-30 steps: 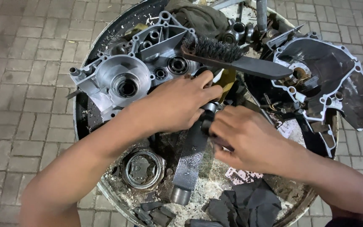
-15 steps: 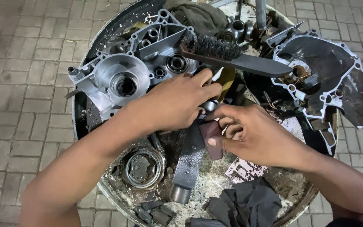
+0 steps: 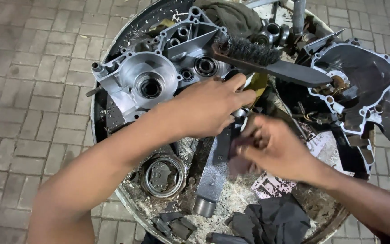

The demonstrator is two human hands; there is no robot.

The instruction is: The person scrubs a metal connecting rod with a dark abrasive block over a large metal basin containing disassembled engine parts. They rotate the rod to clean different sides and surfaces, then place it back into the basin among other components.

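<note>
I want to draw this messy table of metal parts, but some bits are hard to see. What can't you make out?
- Head view: the right hand is motion-blurred, so its grip and the dark piece it holds are unclear.
- The left hand covers the top of the long metal bar.
- The dark engine cover is cut off by the right edge.
- The wire brush hides parts beneath it.

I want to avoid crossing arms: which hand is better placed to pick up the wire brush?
Probably left: the left hand lies just below the brush, while the right hand grips a cloth.
</note>
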